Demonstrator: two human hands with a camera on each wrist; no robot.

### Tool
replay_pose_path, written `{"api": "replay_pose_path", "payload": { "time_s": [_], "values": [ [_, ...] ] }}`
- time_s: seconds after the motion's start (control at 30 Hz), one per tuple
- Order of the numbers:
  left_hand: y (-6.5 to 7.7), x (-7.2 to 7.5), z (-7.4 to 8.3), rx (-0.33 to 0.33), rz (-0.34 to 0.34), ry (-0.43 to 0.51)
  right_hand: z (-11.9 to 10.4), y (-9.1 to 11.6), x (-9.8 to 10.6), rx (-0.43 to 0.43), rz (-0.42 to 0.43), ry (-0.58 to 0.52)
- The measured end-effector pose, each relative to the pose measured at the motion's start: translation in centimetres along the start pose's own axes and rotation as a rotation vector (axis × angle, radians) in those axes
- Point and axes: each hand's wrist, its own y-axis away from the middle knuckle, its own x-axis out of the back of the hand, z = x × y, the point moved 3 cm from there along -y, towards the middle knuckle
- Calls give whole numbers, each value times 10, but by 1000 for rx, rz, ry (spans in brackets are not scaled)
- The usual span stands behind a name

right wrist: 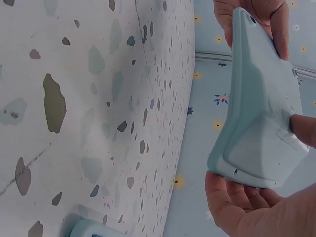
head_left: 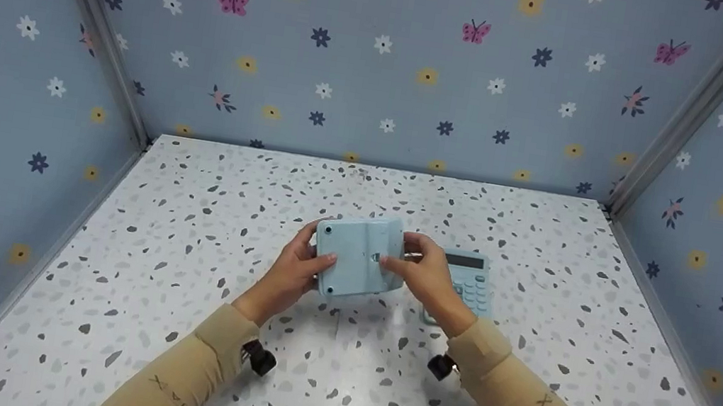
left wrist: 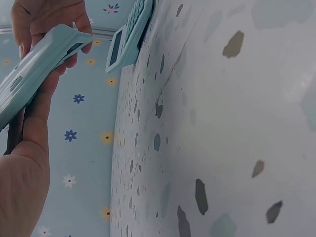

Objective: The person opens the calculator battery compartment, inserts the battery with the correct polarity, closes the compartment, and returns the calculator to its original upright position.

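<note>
A light blue calculator [head_left: 356,259] is held up above the table with its back toward the head camera. My left hand [head_left: 286,274] grips its left edge, thumb on the back cover and fingers behind. On the other side my right hand [head_left: 432,282] grips the right end, its thumb pressing near a small notch in the back. The right wrist view shows the thicker wedge-shaped end of this calculator [right wrist: 261,118] between thumb and fingers. Its keys and screen face away. A second light blue calculator [head_left: 475,288] lies face up on the table, partly hidden by my right hand.
The white speckled table [head_left: 327,384] lies under both hands. Blue flowered panels [head_left: 380,77] close off the back and both sides, with grey metal posts [head_left: 699,103] at the corners. Dark wrist cameras [head_left: 261,358] sit at both wrists.
</note>
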Motion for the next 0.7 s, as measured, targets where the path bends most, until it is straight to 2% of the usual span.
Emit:
{"api": "replay_pose_path", "payload": {
  "time_s": [0.2,0.43,0.7],
  "values": [
    [0,-2,3,-23,-3,-84,2,1,2,19,-11,-4],
    [2,-4,6,-77,-11,-185,4,0,9,31,-29,63],
    [7,-6,12,-138,-26,-300,-2,-2,20,50,-123,143]
  ]
}}
